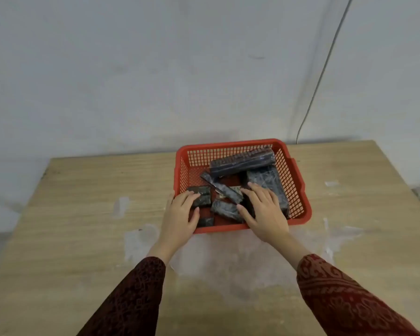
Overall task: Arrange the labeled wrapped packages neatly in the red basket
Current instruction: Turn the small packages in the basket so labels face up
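Note:
A red mesh basket (230,144) sits at the far middle of the wooden table. Inside lie several dark wrapped packages: a long one (241,160) across the back, a wide one (268,184) along the right wall, a thin strip (222,189) lying diagonally, and small ones at the front left. My left hand (180,214) reaches over the front left rim, fingers resting on a small package (202,198). My right hand (262,209) lies flat over the packages at the front middle, fingers spread. Whether either hand grips anything is unclear.
The wooden table (83,214) has pale smears (141,238) in front of the basket. A white wall stands close behind it, with a thin cable (323,69) running down at the right. Patterned dark red sleeves cover both forearms.

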Available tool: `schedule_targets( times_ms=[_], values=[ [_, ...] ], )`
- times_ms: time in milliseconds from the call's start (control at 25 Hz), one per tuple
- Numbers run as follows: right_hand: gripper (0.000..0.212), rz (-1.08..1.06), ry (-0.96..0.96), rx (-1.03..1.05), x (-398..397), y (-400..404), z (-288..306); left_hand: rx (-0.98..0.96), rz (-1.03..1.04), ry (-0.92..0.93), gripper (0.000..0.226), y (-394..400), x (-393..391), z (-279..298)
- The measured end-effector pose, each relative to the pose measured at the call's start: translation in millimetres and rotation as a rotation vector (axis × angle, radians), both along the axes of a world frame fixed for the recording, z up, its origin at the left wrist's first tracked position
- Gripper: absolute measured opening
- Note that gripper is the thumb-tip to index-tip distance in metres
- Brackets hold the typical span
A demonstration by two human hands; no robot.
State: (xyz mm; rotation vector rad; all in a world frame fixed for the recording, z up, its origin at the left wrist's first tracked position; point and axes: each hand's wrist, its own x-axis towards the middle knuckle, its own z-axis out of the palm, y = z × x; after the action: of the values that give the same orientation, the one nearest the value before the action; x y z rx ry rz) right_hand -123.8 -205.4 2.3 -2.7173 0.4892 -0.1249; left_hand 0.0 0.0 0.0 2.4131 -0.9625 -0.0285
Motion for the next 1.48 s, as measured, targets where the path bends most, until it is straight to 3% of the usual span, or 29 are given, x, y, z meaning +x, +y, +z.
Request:
schedule_targets(
  times_ms=[160, 400, 600, 800, 880, 1000, 1120, 1280, 1480],
  values=[
    [0.037, -0.087, -0.040, -0.003, 5.3, 1.1, 0.4, -0.071, 0.038, -0.041, 0.028, -2.0, -2.2, -7.0],
    [0.024, 0.212, 0.017, 0.132, 36.9, 6.6, 6.6, -0.230, 0.227, 0.072, 0.034, -7.8, 14.4, -5.8],
    [0.044, 0.478, 0.152, -0.019, 103.5, 32.3, -2.7, -0.311, 0.323, 0.264, 0.054, -23.9, 26.5, -4.9],
    [0.064, 0.489, 0.269, -0.194, 130.2, 35.8, -12.2, -0.356, 0.316, 0.350, 0.061, -22.2, 22.7, -7.9],
    [0.066, 0.487, 0.315, -0.170, 138.2, 39.0, -14.2, -0.365, 0.339, 0.354, 0.061, -20.5, 25.7, -11.3],
    [0.040, 0.441, 0.266, -0.042, 144.8, 32.6, -9.5, -0.386, 0.329, 0.353, 0.061, -20.8, 25.1, -9.3],
    [0.027, 0.381, 0.257, 0.116, 149.5, 25.9, -4.3, -0.398, 0.335, 0.357, 0.061, -20.0, 26.6, -10.5],
    [0.024, 0.286, 0.245, 0.329, 151.2, 21.7, -3.3, -0.398, 0.329, 0.376, 0.062, -19.2, 25.8, -11.0],
    [0.029, 0.250, 0.227, 0.405, 145.0, 17.4, -0.6, -0.390, 0.326, 0.371, 0.064, -19.7, 25.7, -11.0]
  ],
)
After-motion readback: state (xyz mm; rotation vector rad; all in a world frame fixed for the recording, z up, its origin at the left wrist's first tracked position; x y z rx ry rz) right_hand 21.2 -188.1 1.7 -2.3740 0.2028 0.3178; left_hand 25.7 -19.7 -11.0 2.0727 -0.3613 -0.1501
